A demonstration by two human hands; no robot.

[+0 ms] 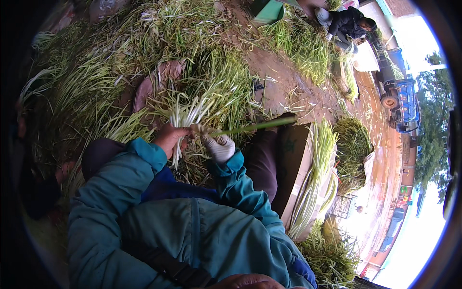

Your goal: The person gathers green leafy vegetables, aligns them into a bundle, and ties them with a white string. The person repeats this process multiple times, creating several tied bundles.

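My left hand (171, 139), bare, grips a bunch of long stalks (186, 112) by their white lower ends. The pale ends fan out above the fist, and a few hang below it. Close beside it, my right hand (219, 147) wears a whitish glove. Its thumb and fingers pinch a single green stalk (260, 125), which reaches out to the right and is blurred. The fingertips of both hands nearly meet; whether they touch is hard to tell. Beyond the hands lies a heap of loose green stalks (223, 83).
At my right, a cardboard box (294, 173) bears a bundle of pale stalks (314, 180). A pink sack (158, 83) lies among the heaps. A co-worker (346, 25) bends by another heap. A green tub (269, 12), wire crate (343, 206) and blue vehicle (404, 103) stand farther off.
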